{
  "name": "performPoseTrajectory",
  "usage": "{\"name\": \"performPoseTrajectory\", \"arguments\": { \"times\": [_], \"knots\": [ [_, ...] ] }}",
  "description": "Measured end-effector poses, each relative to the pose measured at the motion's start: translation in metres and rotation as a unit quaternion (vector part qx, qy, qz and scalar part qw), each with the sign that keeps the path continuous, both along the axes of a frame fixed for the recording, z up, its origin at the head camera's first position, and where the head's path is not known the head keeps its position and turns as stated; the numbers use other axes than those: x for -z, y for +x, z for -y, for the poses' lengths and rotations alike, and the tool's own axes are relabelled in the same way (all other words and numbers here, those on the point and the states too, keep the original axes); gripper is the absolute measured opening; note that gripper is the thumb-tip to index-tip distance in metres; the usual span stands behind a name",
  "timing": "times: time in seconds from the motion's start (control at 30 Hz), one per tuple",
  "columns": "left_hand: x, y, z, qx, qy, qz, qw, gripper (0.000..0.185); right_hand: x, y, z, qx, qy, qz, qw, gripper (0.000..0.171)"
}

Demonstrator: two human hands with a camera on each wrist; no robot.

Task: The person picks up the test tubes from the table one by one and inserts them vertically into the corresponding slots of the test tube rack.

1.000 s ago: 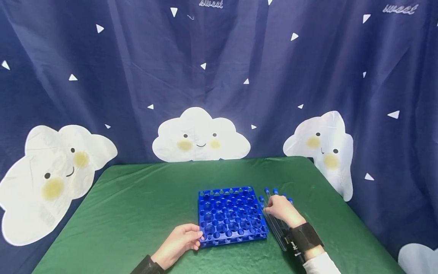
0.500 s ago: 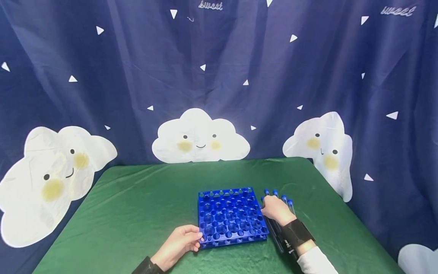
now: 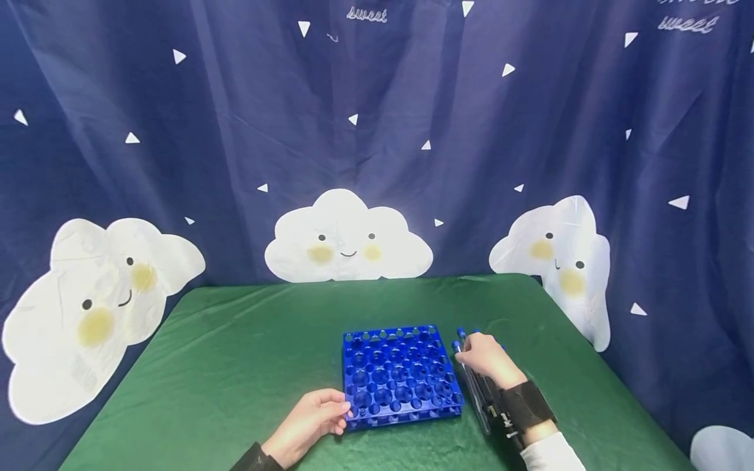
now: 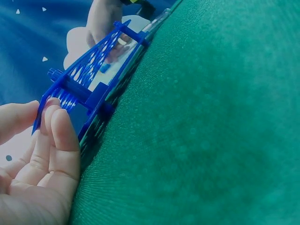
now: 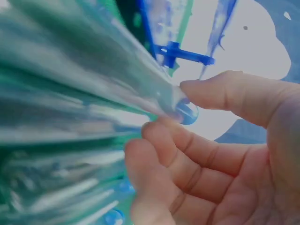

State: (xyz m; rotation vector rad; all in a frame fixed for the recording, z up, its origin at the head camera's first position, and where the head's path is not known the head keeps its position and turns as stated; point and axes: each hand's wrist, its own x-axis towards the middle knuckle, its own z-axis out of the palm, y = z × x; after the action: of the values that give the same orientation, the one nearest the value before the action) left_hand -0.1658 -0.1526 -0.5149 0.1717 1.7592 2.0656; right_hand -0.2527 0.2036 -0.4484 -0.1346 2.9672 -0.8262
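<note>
A blue test tube rack [image 3: 406,417] with rows of round holes sits on the green-covered table. My left hand [image 3: 315,415] pinches its near left corner; the left wrist view shows the thumb on the top plate [image 4: 41,112] and fingertips underneath. Right of the rack, my right hand [image 3: 489,360] pinches a clear test tube [image 3: 474,396] close to its blue cap [image 5: 187,111], between thumb and fingertips in the right wrist view. The tube slants beside the rack, its lower end toward me. More capped tubes lie alongside, partly hidden under the right hand and wrist.
Another blue cap [image 3: 461,332] shows just beyond the right hand, and one more cap [image 5: 113,217] appears low in the right wrist view. Behind the table hangs a dark blue curtain [image 3: 377,150] printed with clouds and triangles. Both wrists wear black bands.
The right hand shifted left against the rack's side, then moved back a little to the right, with the tube showing between its fingers. The left hand and rack stayed put.
</note>
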Motion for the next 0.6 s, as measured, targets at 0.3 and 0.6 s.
{"name": "performPoseTrajectory", "arguments": {
  "times": [0.3, 0.6],
  "knots": [
    [0.001, -0.001, 0.0, 0.003, 0.004, -0.005, 1.0, 0.017, -0.02, 0.005, -0.007, 0.047, -0.142, -0.004, 0.989, 0.011],
    [0.001, -0.001, 0.0, 0.004, 0.002, -0.006, 1.0, 0.017, -0.052, 0.005, 0.002, 0.05, -0.136, -0.125, 0.982, 0.015]
  ]
}}
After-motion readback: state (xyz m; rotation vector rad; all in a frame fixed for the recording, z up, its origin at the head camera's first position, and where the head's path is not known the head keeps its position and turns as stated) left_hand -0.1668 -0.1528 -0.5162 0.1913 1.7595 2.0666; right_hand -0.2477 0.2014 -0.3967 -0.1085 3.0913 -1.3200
